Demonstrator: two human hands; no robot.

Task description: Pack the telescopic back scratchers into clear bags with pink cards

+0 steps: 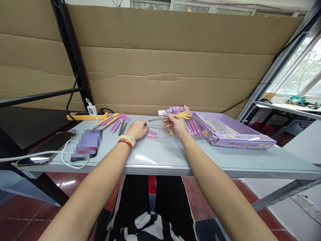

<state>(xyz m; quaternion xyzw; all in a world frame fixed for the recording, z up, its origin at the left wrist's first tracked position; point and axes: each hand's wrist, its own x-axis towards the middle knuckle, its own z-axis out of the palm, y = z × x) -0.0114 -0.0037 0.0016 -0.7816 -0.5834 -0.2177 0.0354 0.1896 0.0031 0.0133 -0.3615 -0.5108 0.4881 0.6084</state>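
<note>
My right hand (177,126) is closed on a back scratcher (184,114) with a yellow hand-shaped head and a thin metal rod. It is held above the table, with the rod pointing left and the head to the right. A yellow handle piece (170,130) shows under my fingers. My left hand (137,129) rests on the table with loosely bent fingers, and nothing shows in it. Just right of its fingertips lie small pink printed cards (152,133). Left of it lie several back scratchers (120,120) with pink, purple and yellow parts.
Behind my right hand are packs of pink cards (175,109) and a row of pink and purple handles (193,126). A purple box (240,140) stands at right. Two phones, a white cable (65,157) and a yellow power strip (87,116) are at left. Cardboard (163,60) walls the back.
</note>
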